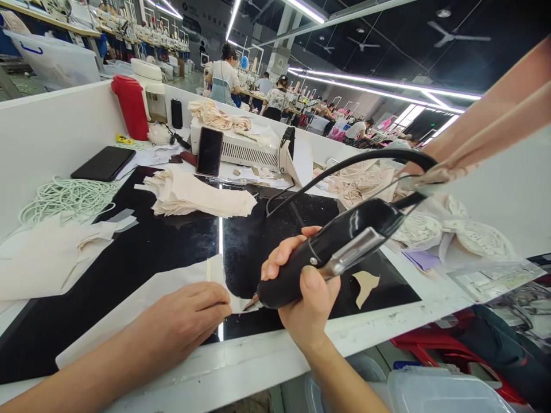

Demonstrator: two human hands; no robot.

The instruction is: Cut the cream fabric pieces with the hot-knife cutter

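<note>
A pale fabric piece (144,301) is lying on the black-topped bench (181,241) under my left grip (189,312), pinched or pressed I cannot tell; my right grip (307,312) is clasping a corded handheld tool (340,235), its tip touching the fabric.

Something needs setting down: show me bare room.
The glossy black surface lies bare between the stacked cream fabric pieces and the pale cloth under the left hand, and around the small cream scrap. Crowded: the back, around the propped black phone; the right, with white lace pieces.
</note>
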